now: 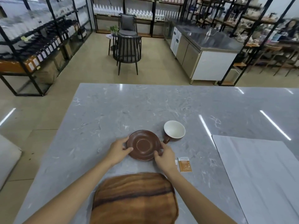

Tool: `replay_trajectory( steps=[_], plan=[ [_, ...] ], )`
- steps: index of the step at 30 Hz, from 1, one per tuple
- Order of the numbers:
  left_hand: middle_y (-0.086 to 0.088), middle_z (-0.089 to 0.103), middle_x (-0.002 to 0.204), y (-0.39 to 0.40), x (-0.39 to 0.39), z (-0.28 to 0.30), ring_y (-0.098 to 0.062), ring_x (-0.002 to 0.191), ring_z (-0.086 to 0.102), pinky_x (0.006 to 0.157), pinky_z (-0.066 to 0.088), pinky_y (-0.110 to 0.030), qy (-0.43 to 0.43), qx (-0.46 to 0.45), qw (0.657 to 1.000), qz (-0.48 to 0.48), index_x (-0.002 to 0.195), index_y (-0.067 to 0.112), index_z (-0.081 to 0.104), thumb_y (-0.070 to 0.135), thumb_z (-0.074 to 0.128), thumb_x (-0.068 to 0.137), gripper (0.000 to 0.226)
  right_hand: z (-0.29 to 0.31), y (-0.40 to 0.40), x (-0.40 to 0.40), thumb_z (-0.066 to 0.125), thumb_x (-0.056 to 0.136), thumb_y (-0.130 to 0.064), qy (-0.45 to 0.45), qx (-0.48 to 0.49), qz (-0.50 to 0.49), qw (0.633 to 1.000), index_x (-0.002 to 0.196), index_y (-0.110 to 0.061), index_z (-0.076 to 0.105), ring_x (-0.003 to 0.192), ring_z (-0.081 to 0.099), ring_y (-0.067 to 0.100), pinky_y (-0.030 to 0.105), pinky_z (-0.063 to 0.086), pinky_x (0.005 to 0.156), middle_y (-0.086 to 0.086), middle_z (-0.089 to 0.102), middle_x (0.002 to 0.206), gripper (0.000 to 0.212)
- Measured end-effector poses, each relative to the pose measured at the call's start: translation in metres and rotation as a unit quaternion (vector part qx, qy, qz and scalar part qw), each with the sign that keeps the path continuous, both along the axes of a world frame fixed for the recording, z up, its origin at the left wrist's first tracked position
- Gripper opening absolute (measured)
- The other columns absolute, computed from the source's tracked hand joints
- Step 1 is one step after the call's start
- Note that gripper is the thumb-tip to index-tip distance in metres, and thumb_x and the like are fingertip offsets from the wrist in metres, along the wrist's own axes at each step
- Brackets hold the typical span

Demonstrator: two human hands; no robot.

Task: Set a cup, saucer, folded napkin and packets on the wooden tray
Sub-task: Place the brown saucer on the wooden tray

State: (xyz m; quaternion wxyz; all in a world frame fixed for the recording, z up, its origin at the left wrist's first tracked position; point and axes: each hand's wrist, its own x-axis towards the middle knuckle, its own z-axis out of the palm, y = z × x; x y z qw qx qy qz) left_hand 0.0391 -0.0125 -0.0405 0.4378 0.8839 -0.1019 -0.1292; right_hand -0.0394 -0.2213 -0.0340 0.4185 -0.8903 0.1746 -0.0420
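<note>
A brown saucer (143, 145) lies on the grey marble table beyond the wooden tray (135, 199). My left hand (119, 150) grips the saucer's left rim, and my right hand (165, 156) grips its right rim. Just behind and right of the saucer stands a cup (174, 131), brown outside and white inside, with its handle pointing toward me. An orange and white packet (184, 164) rests flat on the table to the right of my right wrist; a second white packet edge peeks out beside it. The tray holds nothing.
A large sheet of grey-white cloth or paper (258, 175) covers the table's right side. The table's left edge (53, 143) drops to the floor. Chairs, shelving and a steel counter stand far behind the table.
</note>
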Motion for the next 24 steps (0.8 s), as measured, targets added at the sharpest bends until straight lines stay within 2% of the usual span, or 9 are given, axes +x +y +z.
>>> replay_trajectory(
  steps=[3,6,11,14,16,18,20,21,24],
  plan=[
    [0.005,0.057,0.117,0.000,0.000,0.002,-0.016,0.087,0.069,0.083,0.048,-0.023,-0.046,0.023,0.998,-0.025,0.145,0.015,0.052,0.019,0.075,0.089,0.061,-0.001,0.001,0.001,0.062,0.085,-0.006,-0.009,-0.022,0.012,1.000,0.128,-0.016,0.066,0.098,0.066,0.030,0.040,0.054,0.087,0.014,0.070,0.104,0.044],
    [-0.005,0.061,0.113,0.002,-0.001,0.004,-0.019,0.087,0.068,0.084,0.049,-0.024,-0.051,0.050,0.997,-0.029,0.147,0.013,0.049,0.022,0.075,0.089,0.064,0.001,0.002,0.000,0.061,0.085,-0.004,-0.017,-0.038,0.026,0.999,0.128,-0.015,0.066,0.097,0.065,0.031,0.040,0.054,0.083,0.013,0.071,0.099,0.045],
    [-0.001,0.058,0.099,0.009,-0.009,0.005,-0.014,0.088,0.061,0.088,0.047,-0.027,-0.077,0.078,0.993,-0.038,0.146,0.008,0.049,0.025,0.075,0.088,0.066,0.002,0.003,-0.006,0.061,0.086,-0.004,-0.031,-0.051,0.041,0.997,0.136,-0.017,0.061,0.096,0.065,0.028,0.040,0.054,0.087,0.014,0.067,0.105,0.052],
    [0.001,0.057,0.112,0.015,-0.018,0.004,-0.012,0.090,0.063,0.089,0.048,-0.024,-0.095,0.078,0.992,-0.035,0.147,0.009,0.048,0.030,0.074,0.088,0.068,0.004,0.000,-0.018,0.061,0.088,-0.007,-0.042,-0.042,0.057,0.997,0.141,-0.025,0.057,0.090,0.067,0.020,0.027,0.053,0.084,0.011,0.064,0.102,0.056],
    [0.004,0.056,0.110,0.018,-0.027,0.004,-0.010,0.089,0.060,0.086,0.045,-0.021,-0.119,0.082,0.989,-0.032,0.147,0.010,0.049,0.032,0.073,0.088,0.067,0.006,-0.001,-0.028,0.061,0.089,-0.010,-0.045,-0.044,0.061,0.996,0.141,-0.028,0.057,0.088,0.068,0.016,0.026,0.054,0.084,0.007,0.063,0.105,0.055],
    [0.006,0.056,0.112,0.021,-0.038,0.003,-0.010,0.093,0.061,0.088,0.049,-0.024,-0.131,0.080,0.988,-0.031,0.146,0.010,0.050,0.034,0.073,0.087,0.068,0.007,-0.002,-0.039,0.061,0.090,-0.013,-0.048,-0.051,0.066,0.995,0.139,-0.030,0.058,0.085,0.067,0.010,0.022,0.055,0.081,0.005,0.062,0.107,0.052],
    [0.009,0.055,0.114,0.026,-0.052,0.003,-0.007,0.092,0.063,0.091,0.055,-0.030,-0.126,0.066,0.989,-0.030,0.146,0.009,0.049,0.036,0.074,0.086,0.070,0.008,-0.004,-0.051,0.061,0.091,-0.015,-0.056,-0.058,0.075,0.994,0.136,-0.032,0.059,0.079,0.064,0.002,0.006,0.048,0.073,0.002,0.062,0.105,0.049],
    [0.010,0.055,0.114,0.028,-0.060,0.004,-0.005,0.090,0.064,0.091,0.057,-0.032,-0.124,0.059,0.990,-0.030,0.146,0.010,0.049,0.037,0.074,0.085,0.071,0.009,-0.004,-0.057,0.061,0.090,-0.016,-0.059,-0.061,0.079,0.993,0.136,-0.033,0.059,0.077,0.063,-0.002,0.002,0.045,0.070,0.001,0.062,0.103,0.049],
    [0.011,0.055,0.114,0.033,-0.081,0.005,-0.004,0.090,0.065,0.091,0.058,-0.033,-0.128,0.055,0.990,-0.028,0.146,0.011,0.050,0.041,0.073,0.085,0.071,0.011,-0.005,-0.073,0.060,0.089,-0.013,-0.063,-0.061,0.090,0.992,0.133,-0.031,0.062,0.075,0.060,-0.004,0.004,0.043,0.068,0.002,0.063,0.096,0.048]
  ],
)
